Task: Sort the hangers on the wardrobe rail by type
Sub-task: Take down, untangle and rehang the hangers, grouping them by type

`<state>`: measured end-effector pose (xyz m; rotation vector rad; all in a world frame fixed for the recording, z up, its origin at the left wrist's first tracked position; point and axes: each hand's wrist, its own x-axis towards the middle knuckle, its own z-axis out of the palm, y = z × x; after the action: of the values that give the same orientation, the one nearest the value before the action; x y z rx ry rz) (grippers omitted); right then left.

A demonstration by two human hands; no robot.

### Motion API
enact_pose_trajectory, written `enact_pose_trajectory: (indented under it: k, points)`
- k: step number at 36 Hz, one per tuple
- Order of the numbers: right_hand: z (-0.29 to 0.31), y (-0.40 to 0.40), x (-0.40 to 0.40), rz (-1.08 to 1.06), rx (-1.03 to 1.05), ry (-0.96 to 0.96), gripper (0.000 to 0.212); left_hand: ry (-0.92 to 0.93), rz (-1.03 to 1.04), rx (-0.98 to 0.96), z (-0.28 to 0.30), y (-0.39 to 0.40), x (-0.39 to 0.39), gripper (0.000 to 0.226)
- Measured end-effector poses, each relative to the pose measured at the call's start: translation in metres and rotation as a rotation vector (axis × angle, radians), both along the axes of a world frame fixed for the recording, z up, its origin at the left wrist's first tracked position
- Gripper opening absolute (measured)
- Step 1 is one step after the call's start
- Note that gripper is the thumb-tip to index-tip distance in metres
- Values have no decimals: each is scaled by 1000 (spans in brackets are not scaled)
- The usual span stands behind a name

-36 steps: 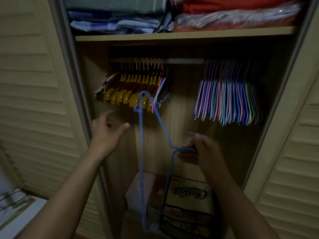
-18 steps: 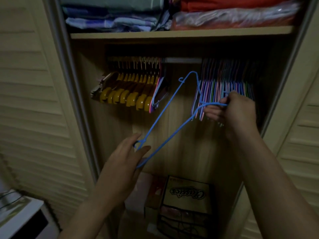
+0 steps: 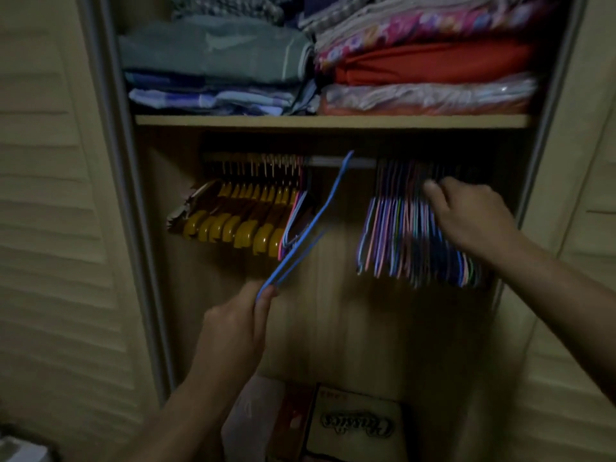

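A blue wire hanger [image 3: 311, 221] slants up from my left hand [image 3: 238, 323], which grips its lower corner; its hook tip reaches the wardrobe rail [image 3: 343, 160] in the gap. Several yellow-and-brown wooden hangers [image 3: 240, 225] hang bunched at the rail's left, with a few thin coloured hangers [image 3: 295, 215] against their right side. A thick bunch of thin coloured wire hangers [image 3: 400, 228] hangs on the right. My right hand [image 3: 466, 215] lies on that bunch, fingers pushing into it; whether it grips any is blurred.
A shelf [image 3: 333, 121] just above the rail carries folded bedding and clothes. Louvred doors flank the opening on both sides. Below, on the wardrobe floor, stand a printed box [image 3: 358, 425] and a pale bag [image 3: 253, 415].
My right hand let go of the blue hanger and moved up right onto the coloured bunch. My left hand now holds the hanger alone, and its hook has risen to the rail.
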<state>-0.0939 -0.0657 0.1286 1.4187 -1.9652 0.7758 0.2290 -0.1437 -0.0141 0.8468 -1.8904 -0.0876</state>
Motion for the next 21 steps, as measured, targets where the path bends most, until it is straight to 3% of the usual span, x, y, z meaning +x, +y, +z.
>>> enact_pose_trajectory:
  k: [3, 7, 12, 21]
  points:
    - [2, 5, -46, -234, 164, 504, 38, 128, -20, 135, 16, -16, -27, 43]
    - [4, 10, -77, -279, 297, 786, 28, 114, -50, 228, 38, -48, -77, 44]
    - [-5, 11, -80, -268, 232, 831, 25, 101, -33, 197, 55, -75, -127, 49]
    - [-7, 14, -81, -266, 217, 764, 28, 97, -25, 176, 68, -97, -191, 34]
